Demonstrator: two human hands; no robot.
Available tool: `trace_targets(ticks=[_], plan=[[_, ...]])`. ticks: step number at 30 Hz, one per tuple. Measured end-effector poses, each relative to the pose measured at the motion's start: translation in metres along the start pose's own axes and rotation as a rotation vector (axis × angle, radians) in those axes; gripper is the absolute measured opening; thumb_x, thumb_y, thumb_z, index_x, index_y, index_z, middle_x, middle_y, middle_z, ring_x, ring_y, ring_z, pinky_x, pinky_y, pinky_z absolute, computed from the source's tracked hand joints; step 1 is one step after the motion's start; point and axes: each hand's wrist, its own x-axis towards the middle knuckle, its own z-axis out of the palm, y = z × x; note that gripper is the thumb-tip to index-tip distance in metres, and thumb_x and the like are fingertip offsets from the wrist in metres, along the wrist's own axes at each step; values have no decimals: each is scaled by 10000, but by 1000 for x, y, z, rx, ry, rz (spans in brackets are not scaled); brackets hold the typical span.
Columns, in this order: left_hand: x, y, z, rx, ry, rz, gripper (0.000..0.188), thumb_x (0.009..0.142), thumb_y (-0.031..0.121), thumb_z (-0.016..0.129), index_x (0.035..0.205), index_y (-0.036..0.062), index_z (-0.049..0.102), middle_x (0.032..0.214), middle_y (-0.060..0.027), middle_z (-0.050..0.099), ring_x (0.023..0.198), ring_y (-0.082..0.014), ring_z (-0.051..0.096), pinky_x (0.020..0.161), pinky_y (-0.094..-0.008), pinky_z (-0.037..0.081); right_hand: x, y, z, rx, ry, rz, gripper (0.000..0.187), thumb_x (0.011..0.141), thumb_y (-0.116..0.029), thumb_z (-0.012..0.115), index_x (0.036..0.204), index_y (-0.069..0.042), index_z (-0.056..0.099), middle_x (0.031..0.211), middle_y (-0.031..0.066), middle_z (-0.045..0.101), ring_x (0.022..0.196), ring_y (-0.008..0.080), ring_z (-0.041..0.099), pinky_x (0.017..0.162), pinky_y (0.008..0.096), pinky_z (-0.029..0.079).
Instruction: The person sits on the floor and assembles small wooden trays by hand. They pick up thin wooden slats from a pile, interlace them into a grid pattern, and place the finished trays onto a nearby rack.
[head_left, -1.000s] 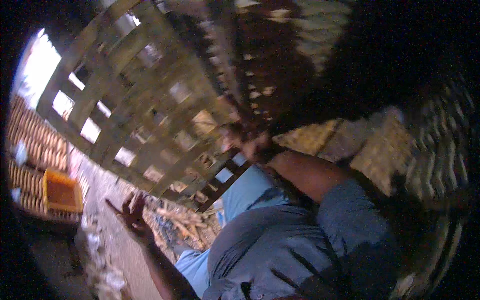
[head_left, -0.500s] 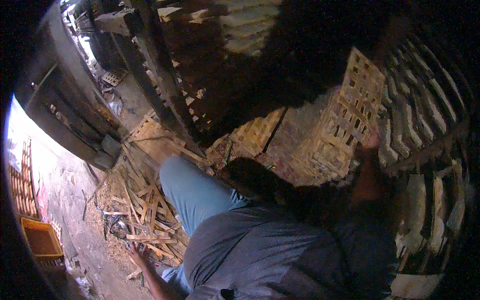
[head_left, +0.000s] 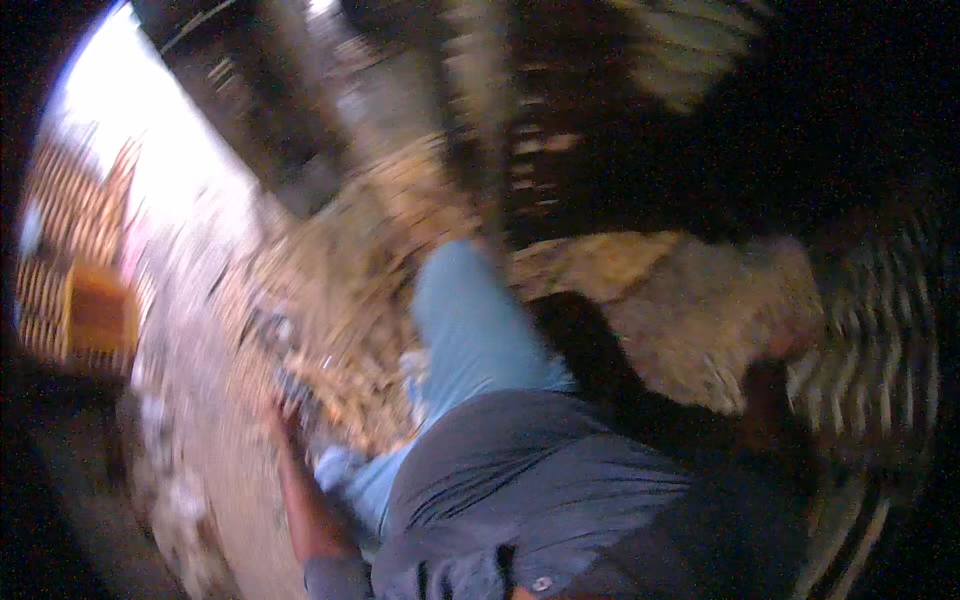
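Observation:
Motion smears much of the view. My left hand (head_left: 284, 408) is low on the left, beside a heap of thin wooden strips (head_left: 350, 385) and against a dark, bluish thing I cannot make out. Its fingers are too blurred to read. Far to the right, my right hand (head_left: 790, 342) is at the lower edge of a pale brown, blurred surface (head_left: 785, 285), where a slatted wooden panel showed before. Whether the fingers grip it cannot be seen. My bent leg in blue trousers (head_left: 465, 320) lies between the two hands.
A yellow-orange crate (head_left: 100, 312) stands at the far left, below reddish-brown slatted stacks (head_left: 80, 205). Dark posts (head_left: 290, 150) rise at the back. Rippled, slatted material (head_left: 880, 320) lines the right side. Shavings and scraps cover the ground around the strips.
The whole view has swung, so the crate and leg sit higher and further right. The slatted panel by my right hand was sharp before and is now a smear.

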Motion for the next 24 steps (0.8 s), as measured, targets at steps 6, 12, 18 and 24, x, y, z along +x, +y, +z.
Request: trace_targets(ticks=[6,12,18,24], plan=[[22,-10,-35,456,94,417,219,956,251,566,1098,92,619,1115,-112,652,1010,-246,628,792,-334,524,-153,-310,-82,862,-29,-989,402,925,-182,628,1282,-23,535,1326,175,500,1229,323,467,1049,440,390],[-38,23,16,82,270,128,229,962,232,546,1047,30,612,988,-112,696,827,-207,681,679,-290,504,-320,-550,-149,1387,-639,-1546,292,817,1,663,1106,-40,641,1083,143,637,1034,314,597,943,397,462],[-33,43,44,37,342,83,213,952,210,565,1085,45,581,971,-91,684,840,-191,681,713,-279,514,-416,-711,4,756,-1134,-1718,334,900,-237,593,1147,-15,626,1129,198,639,1029,336,623,903,402,488],[-14,21,23,214,385,-54,215,936,231,625,1036,43,597,895,-34,637,790,-123,596,645,-242,440,-508,-666,253,318,-1424,-1248,302,897,-277,586,1053,-30,664,955,189,677,833,296,651,777,430,511]])
